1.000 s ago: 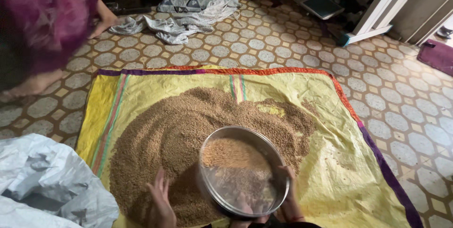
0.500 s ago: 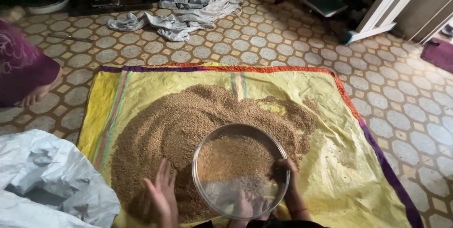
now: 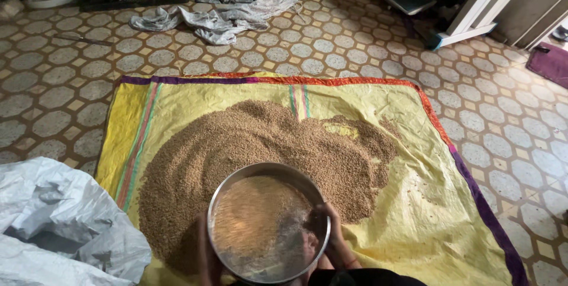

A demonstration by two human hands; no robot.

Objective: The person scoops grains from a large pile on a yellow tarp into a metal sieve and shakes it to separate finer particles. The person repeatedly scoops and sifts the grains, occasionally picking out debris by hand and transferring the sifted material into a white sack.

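Fingers [image 3: 332,227] of both hands clasped the round metal sieve [image 3: 267,222] by its rim; brown grain [image 3: 248,144] lay heaped beyond them.

You look steeply down from your head at the sieve [image 3: 267,222] close below, gripped at the frame's bottom edge. Beyond your fingers [image 3: 329,218] the yellow cloth [image 3: 408,144] stretches away toward the tiled floor [image 3: 331,49].
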